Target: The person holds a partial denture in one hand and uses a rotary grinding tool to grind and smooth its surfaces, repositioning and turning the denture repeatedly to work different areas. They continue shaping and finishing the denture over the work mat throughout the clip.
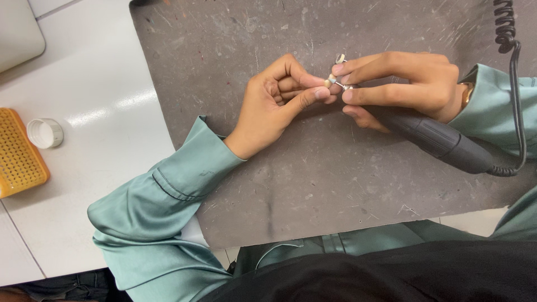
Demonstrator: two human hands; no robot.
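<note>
While pinching a small pale tooth-like piece [330, 80] in the left hand [279, 100] grip, pressing the right hand [400, 89]-clenched black handpiece [442, 140] tip against it over the grey mat [313, 184]; judged mid-grinding, unfinished.

The grey mat [313, 184] is looking matt, rough and scratched, lying on a smooth, glossy white desk [95, 106]. The handpiece [442, 140] is showing matt black plastic with a metal tip, and the green sleeves [162, 207] are shining like satin cloth.
</note>
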